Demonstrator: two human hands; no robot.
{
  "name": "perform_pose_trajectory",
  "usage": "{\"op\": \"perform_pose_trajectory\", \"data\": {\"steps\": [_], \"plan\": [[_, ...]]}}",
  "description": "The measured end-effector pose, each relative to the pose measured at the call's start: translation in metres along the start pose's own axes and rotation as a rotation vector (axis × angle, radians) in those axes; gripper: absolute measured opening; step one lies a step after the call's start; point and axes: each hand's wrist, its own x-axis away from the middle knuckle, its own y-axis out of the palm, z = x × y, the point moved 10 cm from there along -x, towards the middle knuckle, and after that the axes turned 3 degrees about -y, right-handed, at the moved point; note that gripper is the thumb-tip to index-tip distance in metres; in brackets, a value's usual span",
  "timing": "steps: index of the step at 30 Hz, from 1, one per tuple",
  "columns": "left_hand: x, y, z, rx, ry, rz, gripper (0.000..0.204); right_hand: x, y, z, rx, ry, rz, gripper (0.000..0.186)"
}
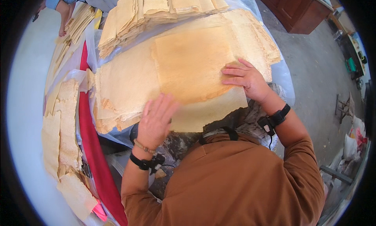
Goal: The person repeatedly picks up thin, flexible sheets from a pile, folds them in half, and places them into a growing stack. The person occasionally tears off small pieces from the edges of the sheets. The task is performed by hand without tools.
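Observation:
A golden-tan thin sheet (192, 61) with ragged edges lies over a broad spread of paler sheets (127, 73), which look like rough paper or dried skin. At its near edge, a pale translucent flap (211, 108) hangs toward my body. My right hand (248, 79) rests on the sheet's right side, fingers spread and nearly flat. My left hand (156, 118) is over the near left edge, its fingers stretched out but blurred by motion. Whether the left fingertips touch the sheet cannot be made out. Both wrists wear black straps with small devices.
Folded tan stacks (156, 6) lie at the far side on plastic film. Along the left runs a red strip (94, 139), with more tan sheets (68, 124) beyond it. Another person's arm (64, 14) shows at the upper left. A brown wooden cabinet (293, 8) stands at the upper right.

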Motion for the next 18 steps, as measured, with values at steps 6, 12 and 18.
{"op": "perform_pose_trajectory", "data": {"steps": [6, 12, 18], "plan": [[-0.010, 0.023, -0.049, -0.051, -0.002, 0.108, 0.084, -0.008, -0.001, 0.011, -0.062, 0.046, -0.056, 0.031], [-0.037, 0.027, -0.033, 0.001, 0.063, 0.157, 0.074, -0.016, -0.002, 0.012, -0.068, 0.068, -0.103, 0.027], [-0.041, 0.009, -0.039, 0.270, 0.034, 0.259, 0.061, -0.012, -0.001, 0.014, -0.114, 0.045, -0.075, 0.025]]}}
